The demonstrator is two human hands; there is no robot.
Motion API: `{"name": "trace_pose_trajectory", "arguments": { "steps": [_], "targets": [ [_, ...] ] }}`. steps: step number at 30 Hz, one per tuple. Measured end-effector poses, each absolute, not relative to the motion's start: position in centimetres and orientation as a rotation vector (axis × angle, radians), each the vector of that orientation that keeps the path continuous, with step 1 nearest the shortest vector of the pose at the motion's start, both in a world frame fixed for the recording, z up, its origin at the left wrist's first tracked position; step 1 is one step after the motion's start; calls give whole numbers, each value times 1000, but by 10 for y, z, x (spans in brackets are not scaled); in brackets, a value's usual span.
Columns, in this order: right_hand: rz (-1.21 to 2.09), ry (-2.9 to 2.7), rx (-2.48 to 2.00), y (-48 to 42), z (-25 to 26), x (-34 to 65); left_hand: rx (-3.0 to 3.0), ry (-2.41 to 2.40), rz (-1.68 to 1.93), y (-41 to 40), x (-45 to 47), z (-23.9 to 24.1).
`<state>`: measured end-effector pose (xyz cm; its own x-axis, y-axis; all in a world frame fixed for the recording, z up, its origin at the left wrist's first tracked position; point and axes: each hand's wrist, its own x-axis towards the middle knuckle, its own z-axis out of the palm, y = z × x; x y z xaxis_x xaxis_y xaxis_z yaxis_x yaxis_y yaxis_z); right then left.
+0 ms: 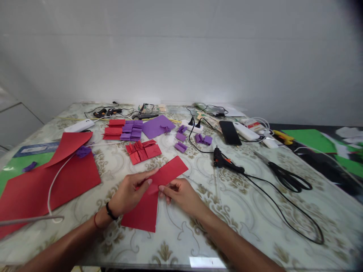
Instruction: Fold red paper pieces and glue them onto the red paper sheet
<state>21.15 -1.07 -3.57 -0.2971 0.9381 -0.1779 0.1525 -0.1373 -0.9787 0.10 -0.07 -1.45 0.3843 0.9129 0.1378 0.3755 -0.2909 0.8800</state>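
Observation:
Between both hands is a red paper strip (170, 170), slanting up to the right above the table. My left hand (131, 190) pinches its lower left part between thumb and fingers. On the strip's lower edge, my right hand (178, 194) closes thumb and fingertips. Under the hands lies another red paper piece (143, 215), partly covered by them; whether it joins the strip I cannot tell. Just beyond sits a folded red paper piece (143, 151). Farther back are stacked red folded strips (114, 129) beside purple folded strips (131, 130).
A glue gun (227, 162) and black-handled scissors (286, 175) lie right, the gun's cord looping forward. Large red sheets (70, 185) and a white cable (52, 185) lie left. Behind are a purple sheet (157, 125), a power strip (193, 126) and a black phone (230, 133).

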Motion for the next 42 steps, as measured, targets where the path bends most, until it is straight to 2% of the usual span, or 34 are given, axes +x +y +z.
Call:
{"name": "trace_pose_trajectory", "arguments": {
  "steps": [11,19,25,34,42],
  "targets": [
    [1556,-1455,-1265,-12,-30,209,1787,1139,836,-1,1,-19],
    [1551,-1692,-1282,-13,-26,215,1701,1116,767,3,1,-11],
    [1435,-1519,-1135,-8,-18,219,1495,1023,769,5,0,-7],
    [1624,-1359,-1160,-7,-25,219,1379,1012,753,7,0,-8],
    [1631,-1320,-1205,-5,-20,221,1331,1004,697,6,2,-8]
  ]
}}
